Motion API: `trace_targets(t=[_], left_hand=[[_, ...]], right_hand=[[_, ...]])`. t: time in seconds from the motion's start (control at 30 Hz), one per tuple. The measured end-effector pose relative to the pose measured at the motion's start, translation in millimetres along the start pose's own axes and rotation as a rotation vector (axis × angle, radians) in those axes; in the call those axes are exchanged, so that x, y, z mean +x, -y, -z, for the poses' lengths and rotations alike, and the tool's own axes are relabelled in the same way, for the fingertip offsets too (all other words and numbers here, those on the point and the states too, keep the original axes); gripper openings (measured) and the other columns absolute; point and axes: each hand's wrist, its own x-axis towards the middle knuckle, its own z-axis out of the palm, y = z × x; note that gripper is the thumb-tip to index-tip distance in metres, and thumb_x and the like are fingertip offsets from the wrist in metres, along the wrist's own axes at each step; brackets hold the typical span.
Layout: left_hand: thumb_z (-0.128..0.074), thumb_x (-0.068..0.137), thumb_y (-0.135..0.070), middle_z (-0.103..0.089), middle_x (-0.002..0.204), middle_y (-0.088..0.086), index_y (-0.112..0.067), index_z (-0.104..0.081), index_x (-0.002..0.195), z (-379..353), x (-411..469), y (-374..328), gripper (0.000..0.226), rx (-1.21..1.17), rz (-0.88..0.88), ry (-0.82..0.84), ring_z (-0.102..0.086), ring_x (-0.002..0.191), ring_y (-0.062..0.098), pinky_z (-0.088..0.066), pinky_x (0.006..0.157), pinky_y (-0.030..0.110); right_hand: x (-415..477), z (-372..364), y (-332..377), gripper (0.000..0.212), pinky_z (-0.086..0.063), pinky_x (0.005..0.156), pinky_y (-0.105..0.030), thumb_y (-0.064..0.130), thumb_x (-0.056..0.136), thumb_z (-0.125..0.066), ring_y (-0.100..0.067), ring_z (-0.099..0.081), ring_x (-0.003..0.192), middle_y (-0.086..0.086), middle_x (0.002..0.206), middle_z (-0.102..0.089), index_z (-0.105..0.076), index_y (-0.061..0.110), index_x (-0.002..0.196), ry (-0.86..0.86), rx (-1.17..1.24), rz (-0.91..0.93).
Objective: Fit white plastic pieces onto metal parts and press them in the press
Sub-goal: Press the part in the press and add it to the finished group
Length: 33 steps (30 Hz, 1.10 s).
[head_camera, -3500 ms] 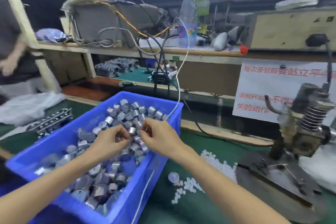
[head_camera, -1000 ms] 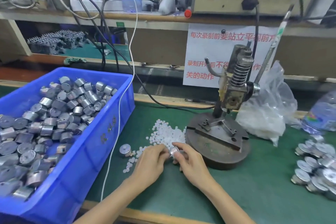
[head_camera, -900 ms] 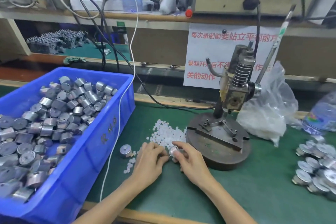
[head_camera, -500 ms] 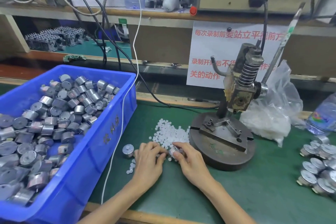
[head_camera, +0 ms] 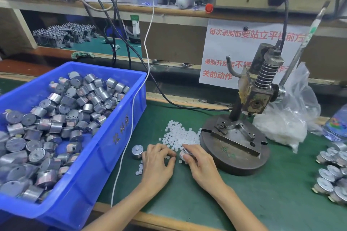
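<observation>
Green counter (head_camera: pixel 281 184) at a hand press (head_camera: pixel 234 148). Left grip (head_camera: pixel 157 163) palm-down, fingertips curled onto loose white plastic pieces (head_camera: pixel 180 133); any pinch not discernible. Right grip (head_camera: pixel 201 163) just beside it, curled round a small metal part (head_camera: pixel 183 154), close against the press's round base. One lone motor can (head_camera: pixel 137 151) upright just left of the left grip. Further left, a blue bin (head_camera: pixel 105 148) heaped with metal parts (head_camera: pixel 56 118). Clear plastic bag (head_camera: pixel 287 124) behind the press; a cluster of capped parts (head_camera: pixel 330 174) at far right.
</observation>
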Motion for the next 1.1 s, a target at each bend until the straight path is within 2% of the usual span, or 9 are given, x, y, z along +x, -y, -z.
trace_targets(t=[0.2,0.37,0.47,0.53,0.7,0.87,1.1], left_hand=[[-0.063,0.086,-0.021,-0.056,0.089,-0.013,-0.025,-0.067,0.085,-0.1,-0.3,1.1,0.006,-0.013,0.013,-0.022,-0.040,0.093,0.011,-0.021,0.079,0.021],[-0.061,0.087,-0.024,-0.054,0.090,-0.016,-0.027,-0.068,0.089,0.4,-0.7,1.1,0.008,0.001,-0.003,-0.011,-0.039,0.096,0.009,-0.019,0.079,0.020],[-0.063,0.083,-0.029,-0.047,0.095,-0.020,-0.031,-0.066,0.093,0.5,-0.8,1.5,0.010,0.018,-0.028,0.026,-0.034,0.098,0.004,-0.016,0.079,0.021],[-0.063,0.080,-0.034,-0.044,0.101,-0.021,-0.033,-0.061,0.100,-0.1,-0.9,1.9,0.020,0.053,-0.046,0.061,-0.032,0.104,0.004,-0.015,0.080,0.021],[-0.061,0.079,-0.031,-0.045,0.109,-0.021,-0.032,-0.053,0.109,-0.6,-0.5,3.3,0.031,0.060,-0.079,0.073,-0.033,0.108,0.004,-0.015,0.082,0.020],[-0.060,0.077,-0.023,-0.046,0.112,-0.023,-0.032,-0.052,0.112,0.2,-1.1,3.1,0.037,0.020,-0.086,0.060,-0.033,0.109,0.002,-0.016,0.085,0.020],[-0.056,0.078,-0.024,-0.047,0.114,-0.021,-0.031,-0.052,0.115,1.9,-0.8,0.8,0.038,0.030,-0.107,0.089,-0.033,0.110,0.003,-0.015,0.084,0.020]], right_hand=[[-1.0,-2.7,0.9,0.028,-0.043,0.087,-0.021,0.008,0.093,-0.056,-0.014,-0.057,0.099,-0.006,0.107,-0.061,-0.060,0.004,0.120,0.012,-0.048,0.082],[-2.9,-3.8,1.7,0.033,-0.046,0.082,-0.027,0.013,0.092,-0.054,-0.017,-0.060,0.090,-0.007,0.107,-0.059,-0.059,0.006,0.125,0.037,-0.084,0.109],[-3.7,-3.0,4.4,0.035,-0.049,0.075,-0.028,0.014,0.092,-0.054,-0.019,-0.062,0.084,-0.008,0.109,-0.059,-0.058,0.007,0.125,0.054,-0.129,0.138],[-3.6,-2.8,7.1,0.035,-0.051,0.067,-0.027,0.011,0.089,-0.056,-0.019,-0.062,0.077,-0.010,0.108,-0.060,-0.060,0.006,0.123,0.063,-0.174,0.171],[-5.4,-4.0,13.0,0.038,-0.049,0.050,-0.023,0.007,0.080,-0.061,-0.021,-0.061,0.067,-0.014,0.102,-0.062,-0.064,0.005,0.118,0.081,-0.293,0.230],[-4.5,-5.1,12.4,0.038,-0.050,0.046,-0.025,0.004,0.077,-0.066,-0.024,-0.063,0.067,-0.016,0.101,-0.064,-0.065,0.003,0.115,0.090,-0.339,0.245],[-5.7,-8.5,10.3,0.037,-0.053,0.050,-0.029,0.000,0.078,-0.068,-0.028,-0.064,0.080,-0.015,0.105,-0.063,-0.063,0.003,0.114,0.071,-0.354,0.282]])
